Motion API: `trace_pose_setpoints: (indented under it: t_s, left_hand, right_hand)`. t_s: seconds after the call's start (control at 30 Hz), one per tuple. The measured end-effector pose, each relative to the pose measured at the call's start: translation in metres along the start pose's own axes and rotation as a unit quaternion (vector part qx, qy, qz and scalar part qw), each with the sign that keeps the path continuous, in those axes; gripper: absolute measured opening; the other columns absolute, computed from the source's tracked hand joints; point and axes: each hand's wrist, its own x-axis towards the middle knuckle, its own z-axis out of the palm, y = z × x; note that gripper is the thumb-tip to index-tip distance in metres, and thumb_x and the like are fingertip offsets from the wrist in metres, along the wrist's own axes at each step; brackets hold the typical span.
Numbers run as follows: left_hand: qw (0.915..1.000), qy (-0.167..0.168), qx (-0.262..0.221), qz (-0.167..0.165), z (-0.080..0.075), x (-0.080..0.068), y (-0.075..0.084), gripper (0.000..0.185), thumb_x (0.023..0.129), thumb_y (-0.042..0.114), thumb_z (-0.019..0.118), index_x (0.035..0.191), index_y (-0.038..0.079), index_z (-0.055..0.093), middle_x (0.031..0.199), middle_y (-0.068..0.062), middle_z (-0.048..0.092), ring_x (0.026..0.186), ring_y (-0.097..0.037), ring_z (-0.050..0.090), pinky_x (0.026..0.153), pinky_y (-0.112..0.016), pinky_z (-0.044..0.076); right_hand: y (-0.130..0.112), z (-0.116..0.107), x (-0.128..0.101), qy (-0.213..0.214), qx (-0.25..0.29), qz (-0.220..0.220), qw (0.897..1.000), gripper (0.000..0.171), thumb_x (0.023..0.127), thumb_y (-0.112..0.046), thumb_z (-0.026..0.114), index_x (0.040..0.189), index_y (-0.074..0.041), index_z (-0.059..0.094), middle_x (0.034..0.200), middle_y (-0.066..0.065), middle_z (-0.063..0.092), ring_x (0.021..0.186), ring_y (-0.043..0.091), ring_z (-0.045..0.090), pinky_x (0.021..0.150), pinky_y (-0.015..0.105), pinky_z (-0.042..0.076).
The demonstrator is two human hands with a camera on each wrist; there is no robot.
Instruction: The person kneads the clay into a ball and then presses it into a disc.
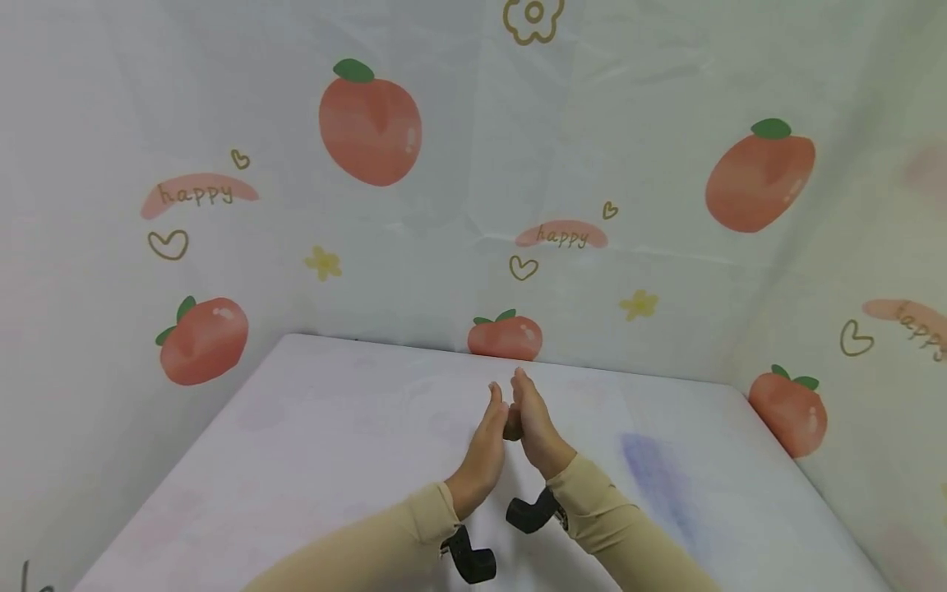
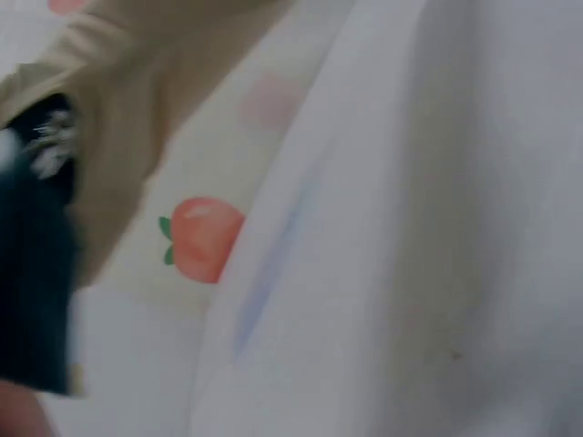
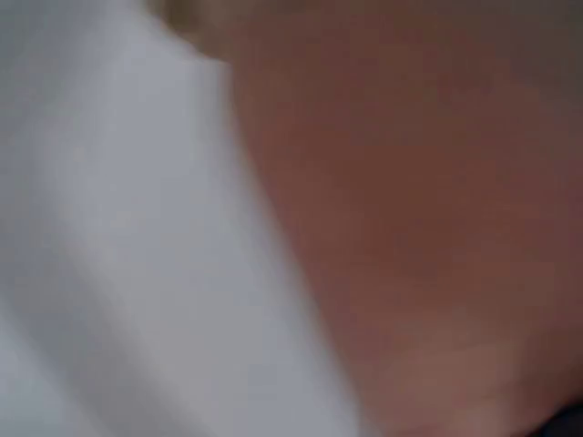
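Note:
Near the middle of the white table, my left hand (image 1: 482, 450) and right hand (image 1: 540, 426) are raised with palms facing each other and fingers mostly straight, pointing away from me. Their fingertips come close together while the wrists stand apart. Between the palms shows a small dark brown shape (image 1: 513, 424); I cannot tell whether it is a shaded finger or a held thing. In the right wrist view blurred skin (image 3: 410, 228) fills much of the picture. The left wrist view mostly catches a beige sleeve (image 2: 127, 118) and the table.
A white tabletop (image 1: 333, 427) with a bluish smear (image 1: 658, 481) lies under the hands. Behind it and to the right hangs a pale curtain (image 1: 444, 205) printed with red fruit, hearts and lettering. Black wrist cameras (image 1: 472, 559) jut out below both sleeves.

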Motion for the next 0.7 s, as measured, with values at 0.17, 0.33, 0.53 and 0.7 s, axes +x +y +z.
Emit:
trace_pose_setpoints:
  t_s: [0.17, 0.33, 0.53, 0.7]
  left_hand:
    - [0.9989, 0.037, -0.023, 0.016, -0.010, 0.010, 0.010, 0.062, 0.107, 0.035, 0.018, 0.153, -0.001, -0.004, 0.162, -0.013, -0.006, 0.150, -0.027, -0.007, 0.120, -0.051, -0.001]
    - [0.9956, 0.080, -0.012, -0.047, -0.019, 0.022, -0.004, 0.065, 0.106, 0.036, 0.021, 0.153, -0.002, -0.002, 0.162, -0.015, -0.005, 0.149, -0.028, -0.007, 0.120, -0.051, 0.000]
    - [0.9941, 0.056, -0.001, -0.093, -0.017, 0.015, -0.018, 0.068, 0.105, 0.046, 0.020, 0.154, 0.000, 0.009, 0.162, -0.014, -0.001, 0.149, -0.032, -0.004, 0.119, -0.056, 0.000]
    - [0.9982, -0.014, 0.022, -0.054, -0.007, -0.001, -0.014, 0.064, 0.107, 0.041, 0.020, 0.154, 0.000, 0.006, 0.162, -0.013, -0.002, 0.149, -0.031, -0.004, 0.119, -0.056, 0.001]
  right_hand:
    - [0.015, 0.008, -0.006, -0.014, -0.003, 0.015, 1.000, 0.044, 0.106, -0.033, 0.023, 0.091, -0.003, 0.051, 0.087, 0.007, 0.050, 0.084, 0.017, 0.050, 0.089, 0.034, 0.044]
    - [0.014, 0.022, -0.025, -0.047, 0.022, 0.006, 0.999, 0.052, 0.106, -0.034, 0.025, 0.136, 0.005, 0.041, 0.129, 0.013, 0.050, 0.124, 0.021, 0.044, 0.114, 0.045, 0.029]
    - [0.000, 0.019, -0.025, -0.031, 0.033, -0.021, 0.999, 0.062, 0.105, -0.039, 0.027, 0.150, 0.004, 0.022, 0.141, 0.018, 0.047, 0.140, 0.029, 0.034, 0.118, 0.051, 0.015]
    - [-0.009, 0.004, -0.009, -0.005, 0.045, -0.044, 0.998, 0.068, 0.105, -0.042, 0.025, 0.155, -0.005, -0.002, 0.163, 0.016, 0.003, 0.149, 0.033, -0.007, 0.120, 0.052, -0.005]
